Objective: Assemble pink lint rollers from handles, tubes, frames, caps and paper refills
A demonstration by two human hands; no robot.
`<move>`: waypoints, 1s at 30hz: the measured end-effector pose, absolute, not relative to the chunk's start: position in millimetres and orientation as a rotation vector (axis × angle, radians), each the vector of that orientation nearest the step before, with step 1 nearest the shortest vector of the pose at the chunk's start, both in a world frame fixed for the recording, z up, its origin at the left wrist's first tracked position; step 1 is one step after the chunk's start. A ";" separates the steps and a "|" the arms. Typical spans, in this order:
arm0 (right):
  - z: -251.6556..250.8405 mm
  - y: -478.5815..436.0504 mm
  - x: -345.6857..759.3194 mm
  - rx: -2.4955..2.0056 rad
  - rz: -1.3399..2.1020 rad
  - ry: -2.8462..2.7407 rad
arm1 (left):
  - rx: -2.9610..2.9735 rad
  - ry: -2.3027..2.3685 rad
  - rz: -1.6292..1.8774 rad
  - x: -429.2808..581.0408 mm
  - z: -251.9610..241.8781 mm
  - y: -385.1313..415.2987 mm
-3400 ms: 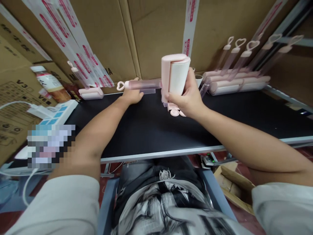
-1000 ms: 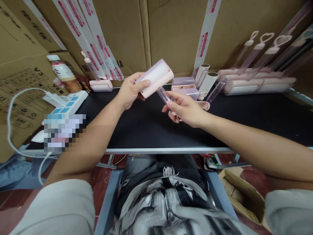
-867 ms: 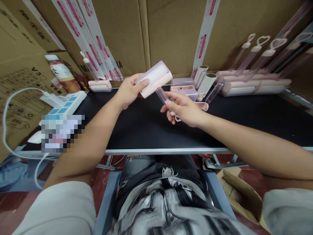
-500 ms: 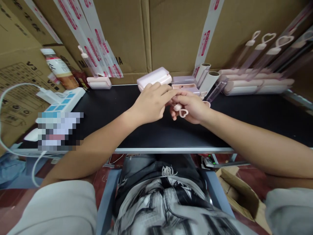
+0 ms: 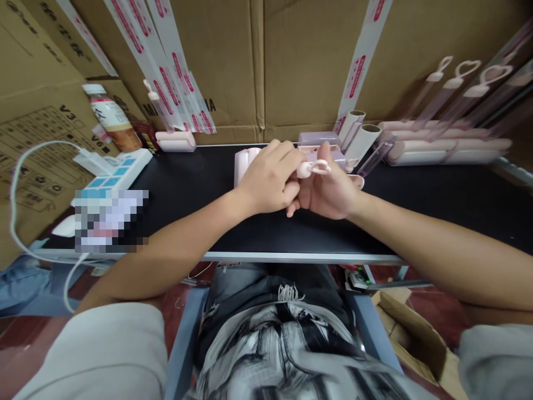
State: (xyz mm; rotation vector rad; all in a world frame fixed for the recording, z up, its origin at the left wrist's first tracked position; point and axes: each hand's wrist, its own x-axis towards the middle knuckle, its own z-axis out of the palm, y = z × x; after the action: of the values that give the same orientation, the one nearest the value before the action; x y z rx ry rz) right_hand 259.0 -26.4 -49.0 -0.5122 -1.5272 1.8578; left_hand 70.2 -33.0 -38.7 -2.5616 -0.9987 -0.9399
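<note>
Pale pink handle [image 5: 306, 170] in the left hand [image 5: 268, 180]

The left hand curled around the handle, its smooth cap and slim heart-shaped loop jutting toward the right hand [image 5: 333, 191]; the shaft was hidden. The right hand was cupped, thumb raised; with its fingers partly covered, whether it gripped anything could not be told. Just behind the left hand, a rounded pink shell [image 5: 244, 163] sat on the matte black surface [image 5: 266, 236]. Farther right were glossy lilac casings [image 5: 318, 138], two hollow white tubes [image 5: 363, 143] and pink-and-white cylinders [image 5: 447, 150].
</note>
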 end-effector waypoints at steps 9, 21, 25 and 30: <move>-53.9 -20.0 272.3 -0.362 1.937 -1.556 | -2.128 -1.840 -1.144 -37.9 17.8 91.0; -58.0 -20.5 272.8 -0.392 1.846 -1.854 | -1.637 -2.146 -1.289 -174.9 2.1 231.3; -59.6 -19.4 273.4 -0.389 1.821 -1.882 | -1.573 -2.101 -1.284 -189.5 -6.4 234.5; -60.3 -18.7 272.8 -0.373 1.806 -1.907 | -1.439 -2.258 -1.141 -189.6 -7.5 230.9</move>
State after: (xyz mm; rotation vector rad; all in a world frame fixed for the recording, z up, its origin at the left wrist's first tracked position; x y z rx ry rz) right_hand 272.8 -18.7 -60.3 -0.3727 -1.9068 1.8062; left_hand -189.6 230.9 -7.5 -1.4392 -2.2579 -1.1406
